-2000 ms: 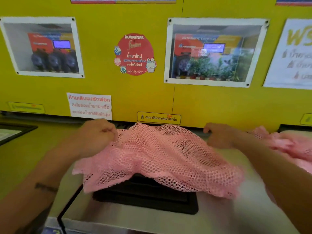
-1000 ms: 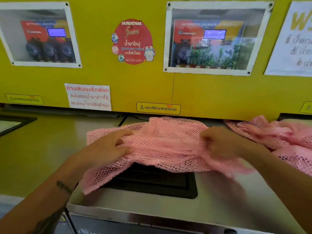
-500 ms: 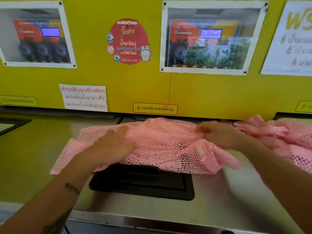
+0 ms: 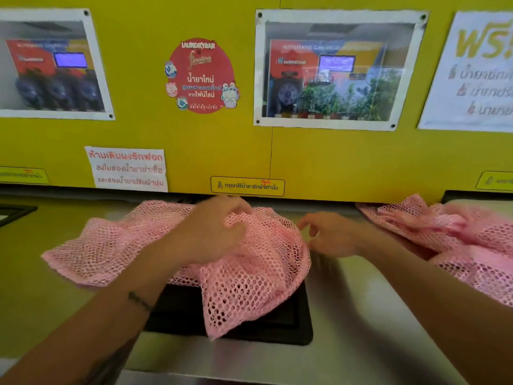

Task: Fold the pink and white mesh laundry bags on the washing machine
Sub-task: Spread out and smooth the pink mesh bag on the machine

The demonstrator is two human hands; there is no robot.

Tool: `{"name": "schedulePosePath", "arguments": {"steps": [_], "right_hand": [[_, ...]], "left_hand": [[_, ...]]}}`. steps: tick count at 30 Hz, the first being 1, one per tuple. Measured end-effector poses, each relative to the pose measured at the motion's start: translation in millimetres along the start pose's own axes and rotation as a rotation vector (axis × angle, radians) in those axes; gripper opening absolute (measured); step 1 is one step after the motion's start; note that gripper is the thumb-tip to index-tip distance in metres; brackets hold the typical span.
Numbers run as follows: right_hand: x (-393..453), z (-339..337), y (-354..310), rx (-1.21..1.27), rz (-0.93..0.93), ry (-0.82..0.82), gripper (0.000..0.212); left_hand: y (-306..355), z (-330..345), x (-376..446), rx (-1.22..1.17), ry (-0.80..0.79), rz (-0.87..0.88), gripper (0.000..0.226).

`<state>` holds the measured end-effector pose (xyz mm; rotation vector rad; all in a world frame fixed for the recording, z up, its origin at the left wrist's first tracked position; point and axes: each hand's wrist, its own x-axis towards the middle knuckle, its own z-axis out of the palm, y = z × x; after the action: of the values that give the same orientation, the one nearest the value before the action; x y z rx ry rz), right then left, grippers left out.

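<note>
— What kind of place is this looking like?

— A self-service laundromat. Just beyond the hands, a yellow wall (image 4: 194, 140) is carrying a round red sticker (image 4: 201, 79) reading "LAUNDRYBAR".

— Anything else pointing that way?

— Two framed photos, one (image 4: 52, 65) up and left of the hands and one (image 4: 337, 70) above them, are showing the same branding and rows of front-loading machines. A printed Thai notice (image 4: 127, 169) and small yellow warning labels (image 4: 247, 186) are sitting right behind the hands, along the wall's lower edge.

— And underneath?

— A grey machine top (image 4: 361, 315) with a black hatch (image 4: 277, 323) is lying below the hands, and pink mesh bags (image 4: 458, 240) are piling up to the right.
</note>
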<state>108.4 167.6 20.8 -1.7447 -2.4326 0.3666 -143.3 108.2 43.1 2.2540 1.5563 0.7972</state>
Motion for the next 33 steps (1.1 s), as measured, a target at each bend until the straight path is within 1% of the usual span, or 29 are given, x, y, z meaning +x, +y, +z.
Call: {"name": "schedulePosePath", "arguments": {"steps": [2,3,4,5,6,7,9,10,12,13,14,15,16,18,19,20,21,22,23,24,25,26,27,28,29,31,32,33], "right_hand": [[4.1,9.4,-3.1,0.057,-0.048,0.025,0.023],[5.9,11.4,-3.1,0.065,-0.062,0.057,0.013],[6.8,11.2,-2.1,0.059,-0.064,0.086,0.008],[8.4,9.4,1.3,0.041,-0.056,0.1,0.015],[8.1,5.6,4.8,0.01,-0.028,0.088,0.021],[7.7,1.1,9.3,-0.015,0.014,0.058,0.021],[8.2,-6.0,21.3,0.011,0.095,0.028,0.009],[10.1,-7.9,25.8,0.072,0.118,0.051,0.015],[16.9,-7.1,26.1,0.21,0.129,0.195,0.031],[20.3,-4.6,21.6,0.275,0.105,0.265,0.034],[22.0,-1.4,13.3,0.327,0.066,0.291,0.034],[24.2,2.8,5.1,0.346,0.032,0.27,0.032],[26.5,7.9,-1.9,0.31,0.004,0.226,0.03],[28.9,18.7,-13.0,0.131,-0.025,0.127,0.02],[30.0,21.9,-14.9,0.081,-0.036,0.13,0.014],[30.7,21.6,-14.7,0.1,-0.039,0.162,0.011],[30.7,18.7,-12.5,0.192,-0.036,0.21,0.01],[29.8,12.9,-8.1,0.338,-0.019,0.238,0.01],[28.3,4.7,-2.0,0.517,-0.001,0.234,0.011],[26.5,-4.2,6.3,0.681,0.026,0.21,0.015],[24.2,-11.6,16.4,0.776,0.06,0.175,0.021],[21.9,-17.6,28.0,0.758,0.096,0.146,0.024],[19.7,-22.5,40.4,0.642,0.128,0.124,0.024],[17.3,-26.0,52.8,0.481,0.161,0.09,0.02],[12.8,-28.5,62.8,0.318,0.201,0.037,0.017],[6.4,-30.0,77.8,0.132,0.295,-0.051,0.014],[5.7,-30.2,84.1,0.088,0.314,-0.023,0.015],[6.1,-30.5,87.8,0.06,0.305,0.048,0.018]], "left_hand": [[-3.5,18.1,8.7,0.081,-0.163,-0.043,0.052],[-9.3,23.9,10.8,0.1,-0.236,-0.097,0.061],[-16.4,28.1,12.6,0.12,-0.292,-0.148,0.067],[-23.6,30.3,13.8,0.138,-0.324,-0.182,0.068],[-30.5,30.6,14.7,0.149,-0.32,-0.199,0.063],[-36.0,29.7,15.1,0.155,-0.282,-0.201,0.053],[-43.4,25.8,15.6,0.232,-0.195,-0.176,0.03],[-45.2,24.1,14.3,0.289,-0.161,-0.159,0.024],[-46.1,22.9,8.6,0.32,-0.074,-0.113,0.015],[-44.4,22.6,4.9,0.29,-0.015,-0.081,0.011],[-42.0,22.6,2.0,0.249,0.051,-0.043,0.008],[-39.4,21.9,-0.5,0.215,0.107,-0.012,0.006],[-36.4,20.9,-2.0,0.195,0.147,0.005,0.007],[-29.1,16.9,-2.3,0.166,0.203,0.026,0.013],[-24.6,13.7,-1.4,0.146,0.235,0.041,0.015],[-18.2,9.4,-1.2,0.123,0.277,0.063,0.017],[-10.9,5.4,-1.0,0.095,0.324,0.087,0.018],[-1.2,1.1,-1.1,0.062,0.366,0.116,0.02],[9.8,-3.2,-1.7,0.017,0.375,0.144,0.024],[20.9,-6.9,-3.4,-0.037,0.328,0.166,0.026],[30.8,-9.5,-6.0,-0.102,0.223,0.19,0.025],[39.4,-10.8,-8.6,-0.168,0.083,0.204,0.021],[44.3,-10.7,-11.0,-0.224,-0.032,0.215,0.021],[45.3,-9.3,-13.3,-0.251,-0.09,0.225,0.023],[41.5,-6.3,-14.1,-0.255,-0.087,0.227,0.024],[32.4,-0.9,-16.4,-0.191,0.009,0.19,0.021],[28.5,1.5,-18.0,-0.125,0.053,0.164,0.014],[23.8,3.5,-20.4,-0.074,0.062,0.142,0.004]]}}
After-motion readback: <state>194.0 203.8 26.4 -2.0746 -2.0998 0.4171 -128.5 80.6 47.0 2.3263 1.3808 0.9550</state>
